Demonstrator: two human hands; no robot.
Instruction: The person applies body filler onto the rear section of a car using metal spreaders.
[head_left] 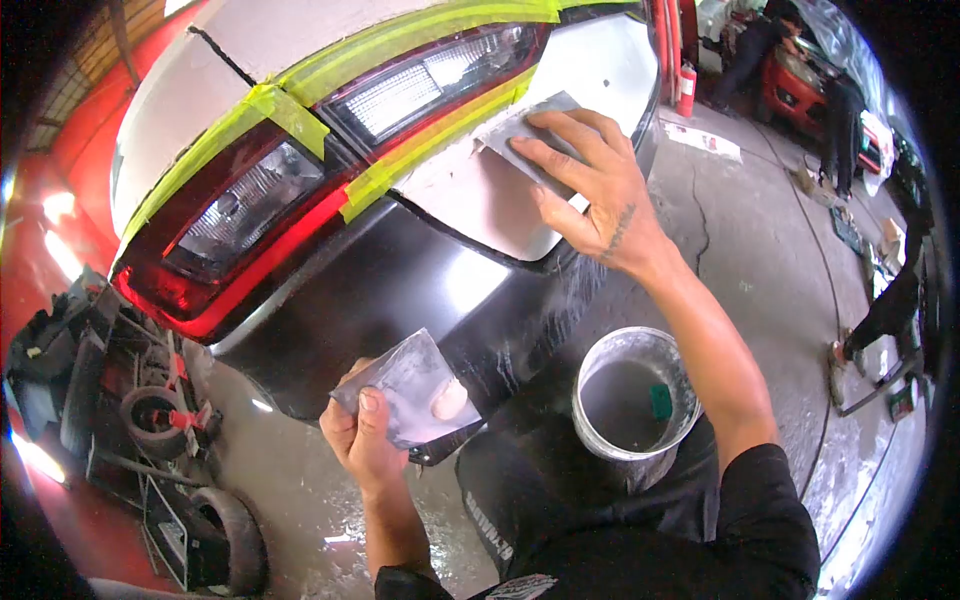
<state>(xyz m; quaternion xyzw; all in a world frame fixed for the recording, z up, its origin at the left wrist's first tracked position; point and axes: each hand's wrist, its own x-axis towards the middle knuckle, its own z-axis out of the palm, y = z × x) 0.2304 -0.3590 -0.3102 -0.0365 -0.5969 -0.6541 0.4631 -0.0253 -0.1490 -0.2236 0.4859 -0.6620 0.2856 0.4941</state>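
Note:
My left hand (pixel 365 425) is closed on a grey square plate (pixel 415 385), thumb on top, with a small pale lump of paste (pixel 449 399) near its right edge. Under the spread fingers of my right hand (pixel 600 190), a dark flat sheet (pixel 550 130) lies against the white car panel (pixel 480 205), its thumb held a little away. Yellow-green tape (pixel 420 155) runs along the edges of the tail lights (pixel 435 85). Below the panel is the black bumper (pixel 400 270).
A white bucket (pixel 590 400) with grey water and a green piece stands by my legs. Tires (pixel 240 540) and car parts lie at the lower left. A fire extinguisher (pixel 686 90), a red car (pixel 795 85) and other people are at the right.

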